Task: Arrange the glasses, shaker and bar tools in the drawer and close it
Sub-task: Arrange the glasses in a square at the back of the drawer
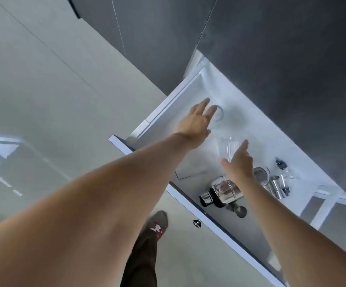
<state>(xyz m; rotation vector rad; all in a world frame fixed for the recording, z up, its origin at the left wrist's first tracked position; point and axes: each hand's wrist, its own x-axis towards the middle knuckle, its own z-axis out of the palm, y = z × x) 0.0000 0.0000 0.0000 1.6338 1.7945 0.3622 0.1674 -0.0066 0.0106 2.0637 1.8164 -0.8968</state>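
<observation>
Lying in open drawer (163,106): glasses (226,149), shaker (221,191)

The right hand (239,162) covers the lower part of a clear ribbed glass (226,147); small bar tools (282,179) blur together.

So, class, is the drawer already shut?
No: the drawer stands pulled out, with the shaker lying inside and both hands reaching over it.
</observation>
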